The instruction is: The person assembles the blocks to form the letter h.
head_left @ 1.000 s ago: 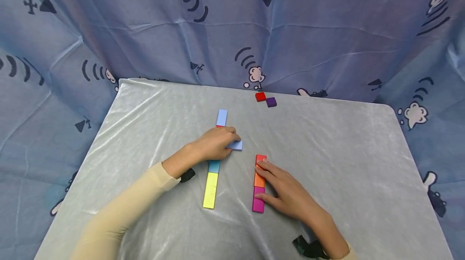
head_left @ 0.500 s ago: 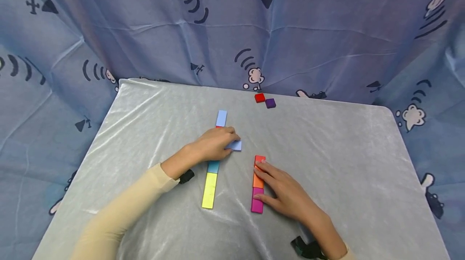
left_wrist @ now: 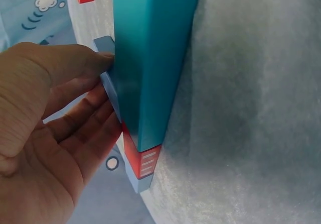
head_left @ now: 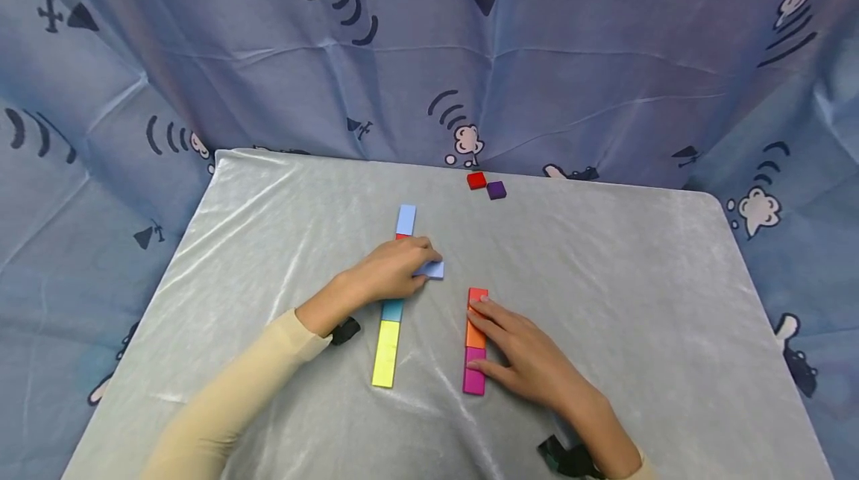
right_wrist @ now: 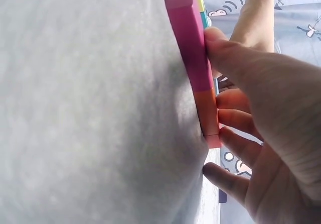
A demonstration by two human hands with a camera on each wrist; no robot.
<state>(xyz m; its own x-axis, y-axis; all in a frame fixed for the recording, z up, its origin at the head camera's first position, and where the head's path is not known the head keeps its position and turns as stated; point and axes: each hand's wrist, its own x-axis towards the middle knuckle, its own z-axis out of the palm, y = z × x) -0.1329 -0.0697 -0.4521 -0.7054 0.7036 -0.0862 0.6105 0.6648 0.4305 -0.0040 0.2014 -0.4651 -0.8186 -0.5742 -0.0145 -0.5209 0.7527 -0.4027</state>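
Observation:
My left hand [head_left: 397, 267] pinches a light blue block [head_left: 435, 270] between thumb and fingers, beside a long row of blocks. That row runs from a light blue block [head_left: 406, 219] past a red sliver [head_left: 401, 236] to a teal block [head_left: 392, 310] and a yellow block [head_left: 385, 353]; the hand hides its middle. In the left wrist view, the held block meets the side of the teal block [left_wrist: 150, 73]. With fairly straight fingers, my right hand [head_left: 530, 353] rests on a second row: red block [head_left: 478, 294], orange block [head_left: 476, 338], magenta block [head_left: 473, 379]. Its thumb touches the magenta one.
At the table's far edge lie a small red block [head_left: 476, 180] and a purple block [head_left: 496, 190]. A pale grey velvety cloth [head_left: 637, 301] covers the table. Behind it and at the sides hangs a blue printed curtain [head_left: 403, 70].
The head view has shifted slightly. Both hands and the blocks keep the same places relative to each other.

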